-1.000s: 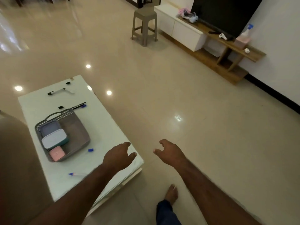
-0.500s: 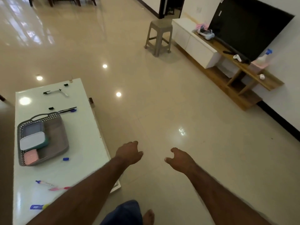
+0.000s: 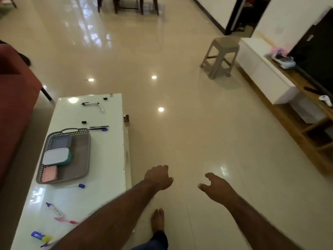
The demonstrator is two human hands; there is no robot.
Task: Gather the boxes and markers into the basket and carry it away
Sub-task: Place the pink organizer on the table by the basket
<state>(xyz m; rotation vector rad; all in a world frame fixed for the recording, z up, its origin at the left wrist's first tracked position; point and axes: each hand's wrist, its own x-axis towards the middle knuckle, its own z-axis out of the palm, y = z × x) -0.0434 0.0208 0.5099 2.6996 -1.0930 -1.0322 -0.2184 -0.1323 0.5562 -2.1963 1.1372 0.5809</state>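
Here, label by label, all places given relative to the white table.

Left hand: fingers loosely curled, holding nothing, raised over the floor just off the table's right long edge.

Right hand: relaxed and half open, thumb apart, empty, further right of the table, over the floor.

Basket: grey, perforated rim, handle at its far end, lying flat on the table's left half.

Boxes: dark blue box, white-lidded teal box and pink box, lined up along the basket's left side.

Markers: blue-capped marker and pink marker on the near end; blue pens just beyond the basket's handle; black-and-white marker at the far end.

Blue cap: loose, just beside the basket's near edge.

Open room: bare tiled floor right of the table; grey stool well apart, far right.
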